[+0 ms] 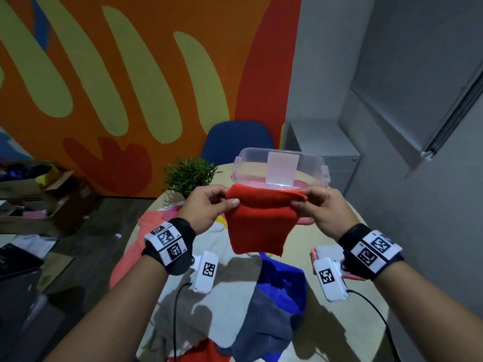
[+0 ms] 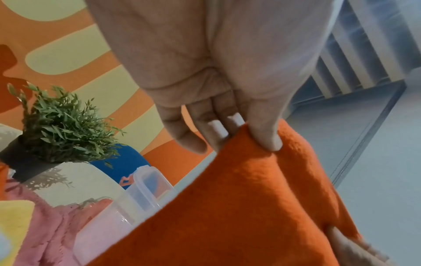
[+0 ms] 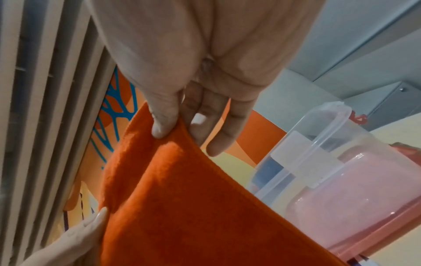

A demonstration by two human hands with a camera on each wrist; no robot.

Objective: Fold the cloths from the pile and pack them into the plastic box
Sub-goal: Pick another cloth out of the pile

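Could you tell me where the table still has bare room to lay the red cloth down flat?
Bare tabletop shows right of the blue cloth, below the right hand. The cloth pile crowds the left and middle.

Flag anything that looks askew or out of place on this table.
Nothing damaged or spilled. The red cloth is held up by the left hand and right hand, its upper corners uneven. The plastic box appears closed; unfolded cloths lie heaped below.

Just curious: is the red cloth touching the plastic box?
Cannot tell. In the head view the cloth overlaps the box; both wrist views hide where they might meet.
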